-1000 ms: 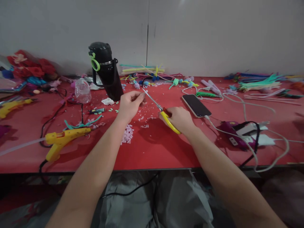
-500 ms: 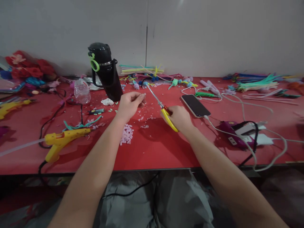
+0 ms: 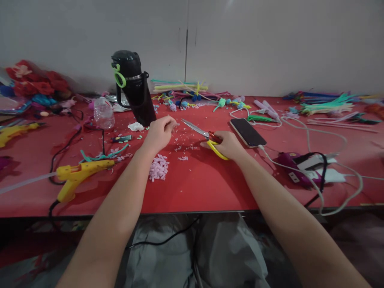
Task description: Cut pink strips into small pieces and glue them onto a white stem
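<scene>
My right hand (image 3: 228, 145) grips the yellow handles of a pair of scissors (image 3: 201, 133), whose blades lie low over the red table (image 3: 195, 184) and point to the far left. My left hand (image 3: 159, 132) hovers left of the blade tips with its fingers pinched together near small white scraps (image 3: 183, 147); what it pinches is too small to make out. A heap of pink cut pieces (image 3: 159, 168) lies just in front of my left wrist.
A black flask (image 3: 133, 88) stands behind my left hand, a clear bottle (image 3: 104, 113) to its left. A yellow glue gun (image 3: 78, 174) lies front left. A phone (image 3: 247, 132) on a cable, a power strip (image 3: 303, 168) and bundles of pipe cleaners (image 3: 327, 105) lie right.
My right hand has lowered the scissors from a raised slant down to the table. My left hand has dropped slightly toward the table, still pinched.
</scene>
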`<state>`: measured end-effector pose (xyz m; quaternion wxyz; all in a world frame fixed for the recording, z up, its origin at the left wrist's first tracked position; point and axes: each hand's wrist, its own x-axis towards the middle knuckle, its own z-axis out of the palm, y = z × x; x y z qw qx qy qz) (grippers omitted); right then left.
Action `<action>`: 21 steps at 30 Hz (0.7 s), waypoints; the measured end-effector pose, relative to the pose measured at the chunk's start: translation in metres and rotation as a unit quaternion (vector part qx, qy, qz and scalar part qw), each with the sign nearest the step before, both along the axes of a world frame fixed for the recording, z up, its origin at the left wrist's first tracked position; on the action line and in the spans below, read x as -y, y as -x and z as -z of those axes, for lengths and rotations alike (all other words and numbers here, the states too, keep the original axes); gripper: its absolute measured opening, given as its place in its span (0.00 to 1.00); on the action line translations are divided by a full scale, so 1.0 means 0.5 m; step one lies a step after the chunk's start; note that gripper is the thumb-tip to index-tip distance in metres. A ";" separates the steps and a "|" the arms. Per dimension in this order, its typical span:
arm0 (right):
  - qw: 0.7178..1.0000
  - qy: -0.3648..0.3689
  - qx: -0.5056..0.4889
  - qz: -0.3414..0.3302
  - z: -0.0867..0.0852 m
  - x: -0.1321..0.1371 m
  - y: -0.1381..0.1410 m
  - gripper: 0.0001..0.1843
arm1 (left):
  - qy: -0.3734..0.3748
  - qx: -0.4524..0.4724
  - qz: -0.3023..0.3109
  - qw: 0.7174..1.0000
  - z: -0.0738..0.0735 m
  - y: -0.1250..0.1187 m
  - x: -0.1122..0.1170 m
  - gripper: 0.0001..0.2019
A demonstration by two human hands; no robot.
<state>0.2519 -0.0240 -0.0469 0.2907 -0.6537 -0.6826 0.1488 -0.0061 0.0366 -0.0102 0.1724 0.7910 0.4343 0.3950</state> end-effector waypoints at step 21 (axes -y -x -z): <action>0.999 0.000 0.033 0.013 0.010 -0.002 0.005 0.33 | 0.044 0.039 0.011 0.998 -0.005 -0.009 0.008 0.14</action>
